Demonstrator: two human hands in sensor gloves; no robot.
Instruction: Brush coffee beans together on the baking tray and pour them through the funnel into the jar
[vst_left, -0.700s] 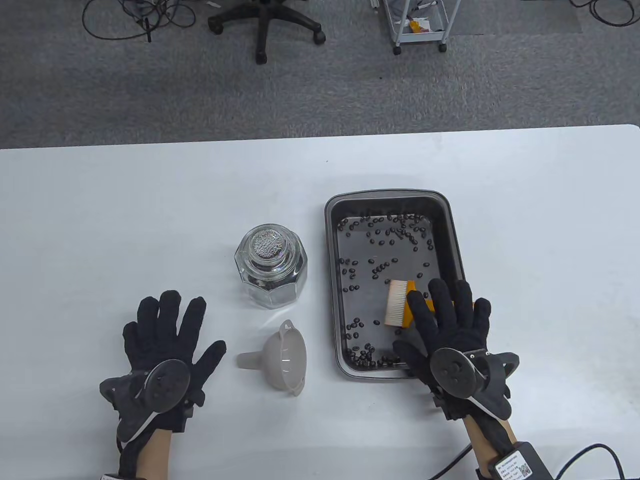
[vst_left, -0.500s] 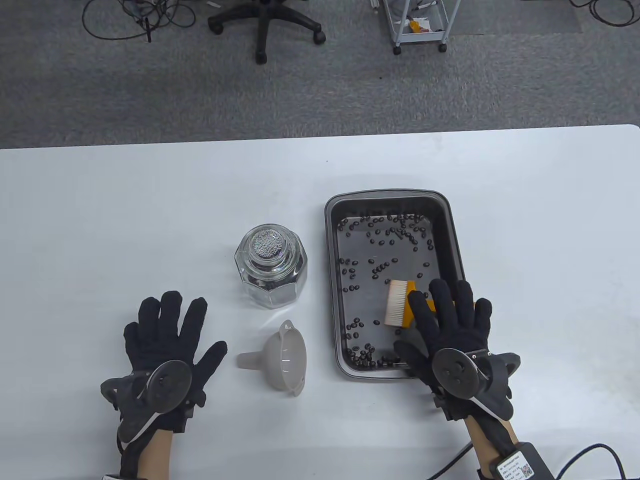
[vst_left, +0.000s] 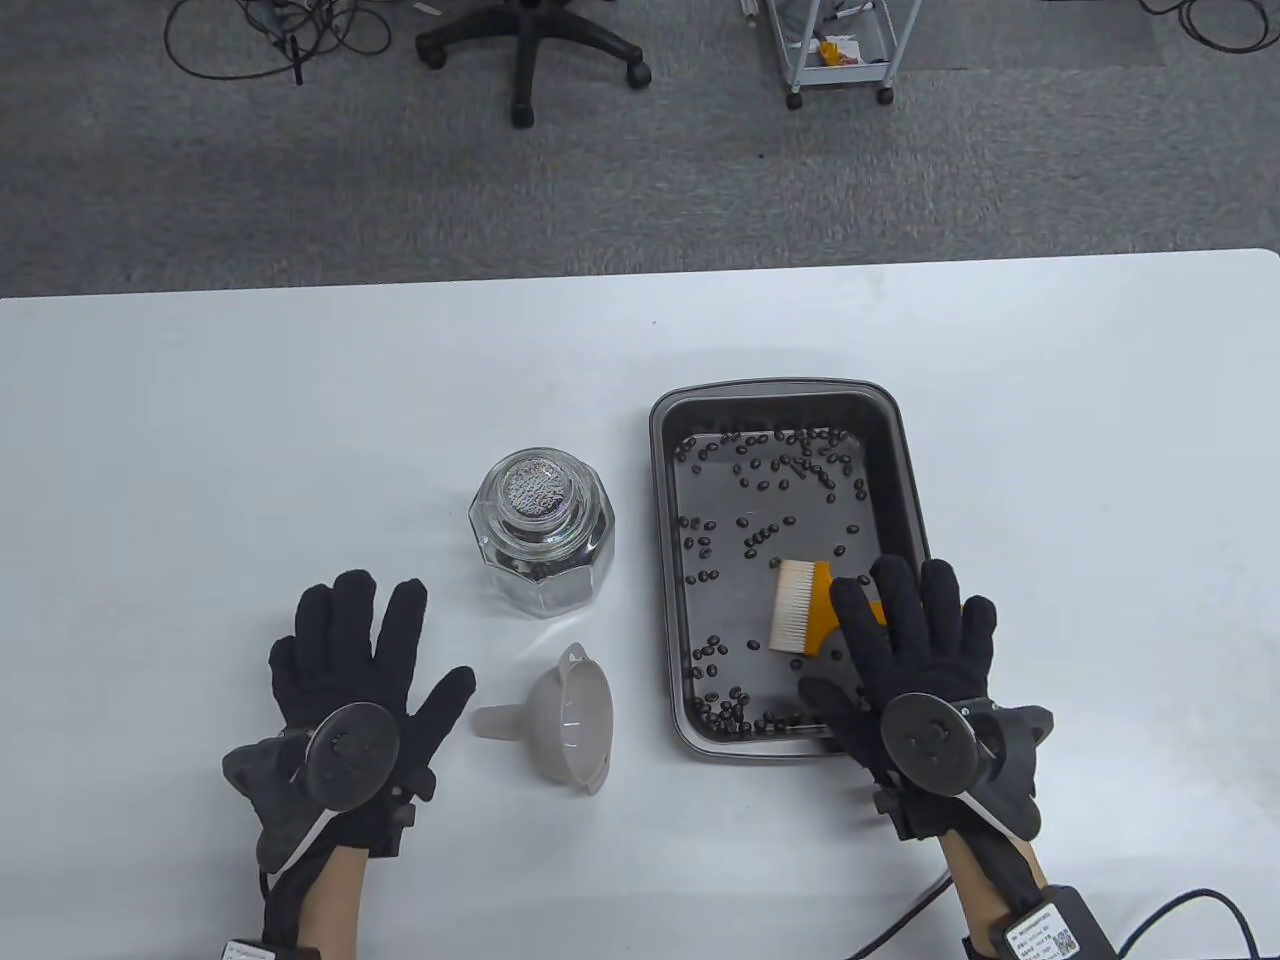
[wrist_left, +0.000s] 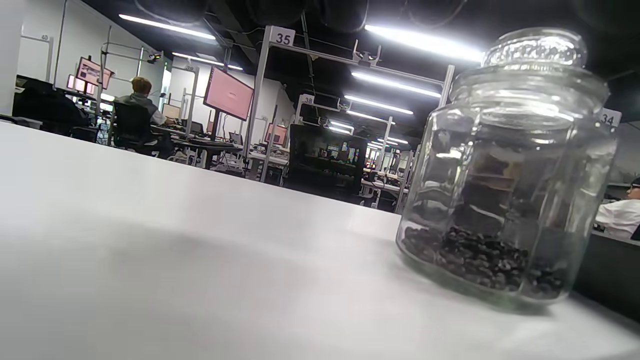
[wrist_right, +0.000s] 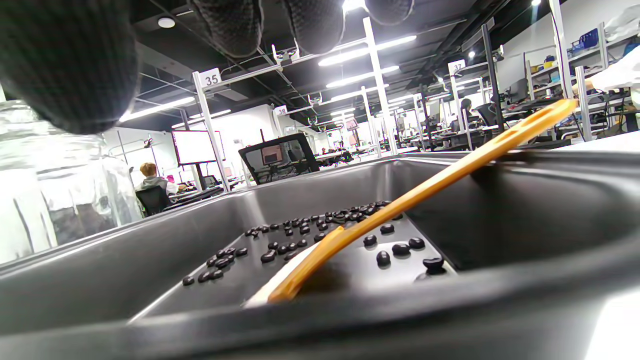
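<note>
**Brush handle under the right hand, bristles pointing left across the tray**

Brush (vst_left: 805, 608), orange with pale bristles, lies inside the baking tray (vst_left: 663, 520) in its near half. Its long axis runs left to right: bristle edge toward the tray's middle, handle rising to rest on the right rim, as the right wrist view shows (wrist_right: 430, 182). The right hand (vst_left: 915, 660) hovers directly over that handle with fingers spread and straight, holding nothing; its fingertips (wrist_right: 235, 25) hang above the tray without contact visible. The left hand (vst_left: 350, 690) lies flat and spread on the table, empty, just beside the funnel (vst_left: 570, 718), which rests on its side with spout pointing left. The lidded glass jar (vst_left: 541, 530) stands beyond the funnel, some beans already inside (wrist_left: 480, 255). Coffee beans (vst_left: 780, 470) remain scattered over the tray floor, thickest at the far end and near corner. The right hand is by far the nearer to the brush; the probable next move is a grasp closing downward across the handle's raised end.
</note>
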